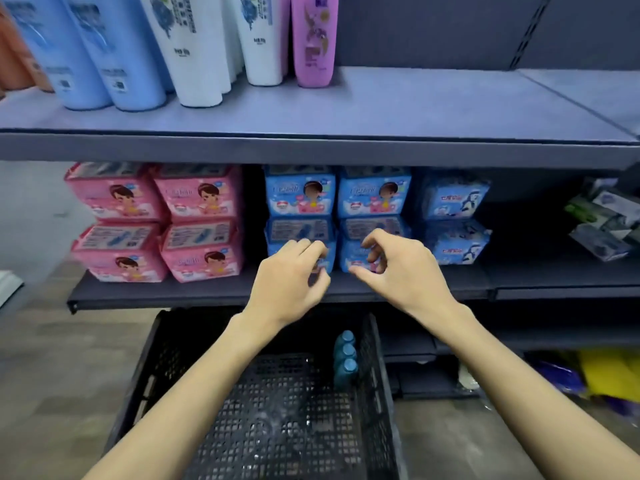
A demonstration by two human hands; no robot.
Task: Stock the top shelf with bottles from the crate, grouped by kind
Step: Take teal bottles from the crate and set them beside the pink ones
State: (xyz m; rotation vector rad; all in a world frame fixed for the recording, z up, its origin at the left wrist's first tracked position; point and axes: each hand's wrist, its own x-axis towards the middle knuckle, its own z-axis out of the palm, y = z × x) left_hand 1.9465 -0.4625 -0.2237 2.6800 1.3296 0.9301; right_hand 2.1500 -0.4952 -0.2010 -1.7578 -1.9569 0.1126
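The top shelf (398,105) holds blue bottles (93,53), white bottles (194,50) and one purple bottle (314,39) at its left half. Below, a black plastic crate (277,410) sits on the floor with three teal bottles (344,362) lined up against its right wall. My left hand (289,282) and my right hand (398,268) hover side by side above the crate, in front of the middle shelf. Both have loosely curled fingers and hold nothing.
The middle shelf (207,292) carries stacked pink packs (156,223) and blue packs (336,202), with grey-green packs (606,220) at the far right. An orange bottle (14,57) stands at the top shelf's far left. Yellow and purple items (602,375) lie low at the right.
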